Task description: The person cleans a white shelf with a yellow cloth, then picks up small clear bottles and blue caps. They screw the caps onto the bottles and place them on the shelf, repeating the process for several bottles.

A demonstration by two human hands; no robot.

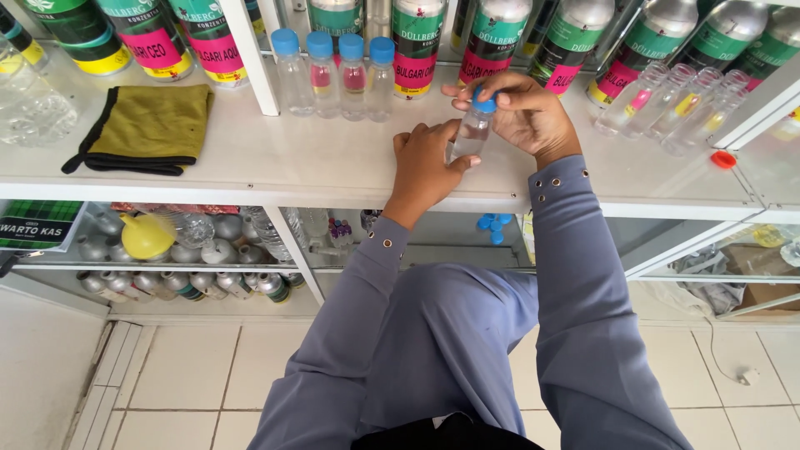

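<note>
A small clear bottle (472, 133) stands tilted on the white worktop (333, 162), just right of a row of four blue-capped bottles (335, 73); the left hand (425, 167) wraps its fingers around the bottle's body, grasping it from the left; the right hand (521, 112) pinches the bottle's blue cap (484, 102) between fingertips and thumb — closed on it. Far left of the bottle lies a folded olive cloth (150, 125); far right, a loose red cap (724, 159) — beside uncapped clear bottles (675, 104).
</note>
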